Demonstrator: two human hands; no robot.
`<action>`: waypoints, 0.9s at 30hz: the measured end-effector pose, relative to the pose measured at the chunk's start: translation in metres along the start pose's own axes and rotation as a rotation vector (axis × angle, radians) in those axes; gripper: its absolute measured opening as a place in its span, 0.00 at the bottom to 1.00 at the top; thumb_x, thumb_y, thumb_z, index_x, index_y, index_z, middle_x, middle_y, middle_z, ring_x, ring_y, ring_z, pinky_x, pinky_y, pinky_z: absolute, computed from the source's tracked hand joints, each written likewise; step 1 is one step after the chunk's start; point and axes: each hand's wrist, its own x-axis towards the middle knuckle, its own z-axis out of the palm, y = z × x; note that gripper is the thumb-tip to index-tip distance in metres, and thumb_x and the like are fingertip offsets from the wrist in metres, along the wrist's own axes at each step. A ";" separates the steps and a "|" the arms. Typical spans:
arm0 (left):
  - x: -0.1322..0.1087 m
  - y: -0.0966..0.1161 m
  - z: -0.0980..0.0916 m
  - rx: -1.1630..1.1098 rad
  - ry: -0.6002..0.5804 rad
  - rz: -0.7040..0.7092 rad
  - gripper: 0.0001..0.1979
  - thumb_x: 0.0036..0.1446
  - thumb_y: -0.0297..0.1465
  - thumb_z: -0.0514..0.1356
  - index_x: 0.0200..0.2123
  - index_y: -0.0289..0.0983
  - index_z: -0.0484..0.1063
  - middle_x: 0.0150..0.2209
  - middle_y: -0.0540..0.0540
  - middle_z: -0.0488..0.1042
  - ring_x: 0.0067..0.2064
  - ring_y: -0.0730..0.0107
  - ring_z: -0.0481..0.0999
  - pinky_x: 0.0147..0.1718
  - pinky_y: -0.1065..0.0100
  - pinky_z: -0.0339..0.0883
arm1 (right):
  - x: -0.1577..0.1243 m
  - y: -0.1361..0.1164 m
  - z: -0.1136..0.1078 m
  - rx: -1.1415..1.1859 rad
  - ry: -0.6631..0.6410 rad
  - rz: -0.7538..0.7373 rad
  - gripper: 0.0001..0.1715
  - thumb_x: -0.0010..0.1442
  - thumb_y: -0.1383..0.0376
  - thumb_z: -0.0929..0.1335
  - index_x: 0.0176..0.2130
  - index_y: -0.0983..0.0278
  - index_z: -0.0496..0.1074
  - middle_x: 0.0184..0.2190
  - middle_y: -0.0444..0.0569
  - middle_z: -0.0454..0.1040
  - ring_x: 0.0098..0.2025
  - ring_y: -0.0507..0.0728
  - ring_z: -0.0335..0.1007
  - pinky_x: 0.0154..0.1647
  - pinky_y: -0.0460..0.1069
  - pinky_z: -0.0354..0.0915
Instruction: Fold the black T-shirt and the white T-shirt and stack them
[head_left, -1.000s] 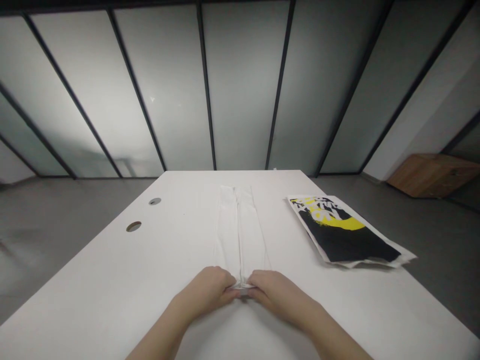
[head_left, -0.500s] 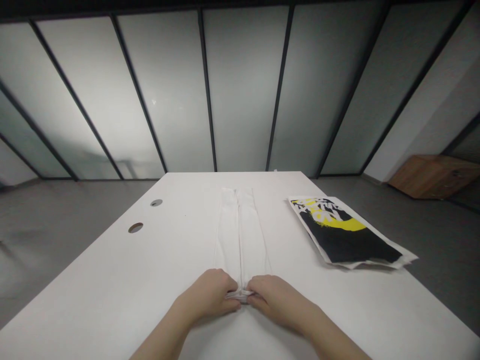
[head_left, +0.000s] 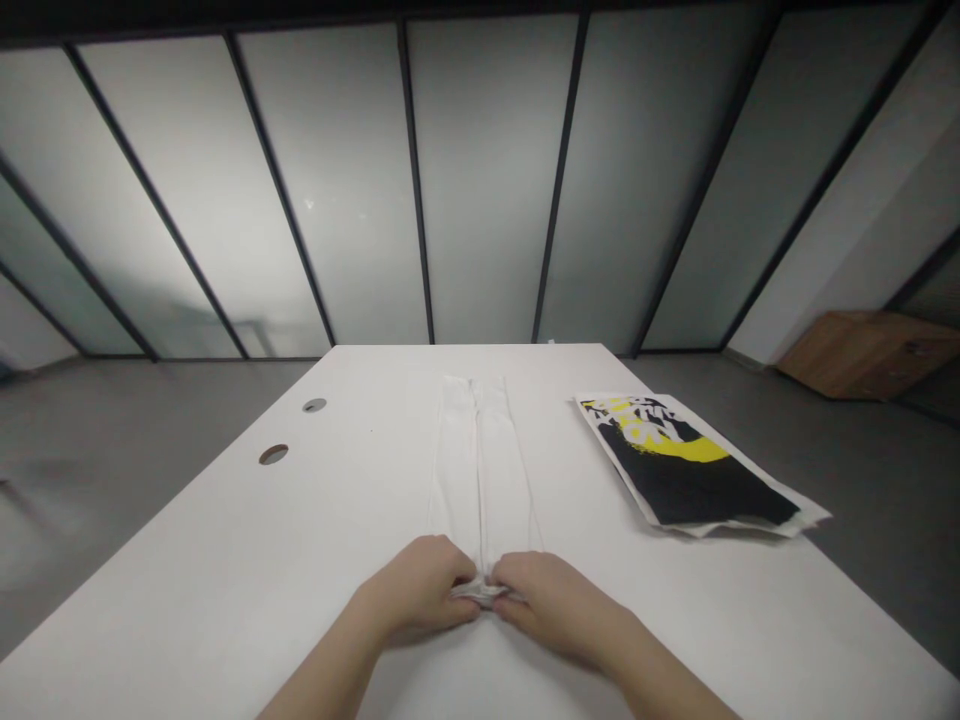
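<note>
A long strip of thin white folded cloth (head_left: pixel 459 470) lies lengthwise on the white table, running away from me. Two panels meet along a line down its middle. Its near end is bunched up between my hands. On the left side, my left hand (head_left: pixel 427 590) pinches this end between thumb and fingers. My right hand (head_left: pixel 544 600) grips the same end from the right, its fingertips close to those of the left. The part inside my fingers is hidden, and I cannot tell exactly what kind of item the cloth is.
To the right, a pile of flat white sheets or bags (head_left: pixel 675 490) with a black and yellow print lies by the table edge. Two round holes pierce the table (head_left: pixel 225 560) at left. Beyond stand frosted glass panels (head_left: pixel 480 180) and a wooden cabinet (head_left: pixel 862 350).
Both hands stay almost in place on the near end of the cloth. The bunched end between the fingers looks slightly more crumpled. The view has shifted a little.
</note>
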 end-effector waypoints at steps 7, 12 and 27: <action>-0.003 0.007 -0.005 -0.029 0.016 0.041 0.05 0.53 0.34 0.64 0.30 0.43 0.80 0.27 0.49 0.80 0.28 0.65 0.73 0.28 0.65 0.52 | -0.002 0.002 0.000 0.042 0.008 -0.011 0.14 0.59 0.67 0.69 0.44 0.58 0.80 0.43 0.48 0.83 0.45 0.60 0.76 0.41 0.48 0.59; -0.006 0.008 -0.006 -0.147 -0.105 0.070 0.09 0.51 0.39 0.69 0.26 0.40 0.79 0.23 0.52 0.76 0.23 0.72 0.67 0.24 0.67 0.49 | -0.009 0.000 -0.001 0.007 -0.104 -0.076 0.09 0.58 0.63 0.71 0.39 0.58 0.83 0.35 0.45 0.83 0.34 0.56 0.74 0.34 0.47 0.55; 0.007 -0.023 0.009 -0.003 0.285 -0.002 0.21 0.65 0.31 0.60 0.61 0.40 0.73 0.66 0.38 0.71 0.66 0.50 0.70 0.64 0.49 0.62 | 0.011 0.020 0.006 -0.058 0.205 0.050 0.29 0.69 0.67 0.65 0.67 0.66 0.69 0.71 0.60 0.63 0.72 0.66 0.56 0.73 0.60 0.52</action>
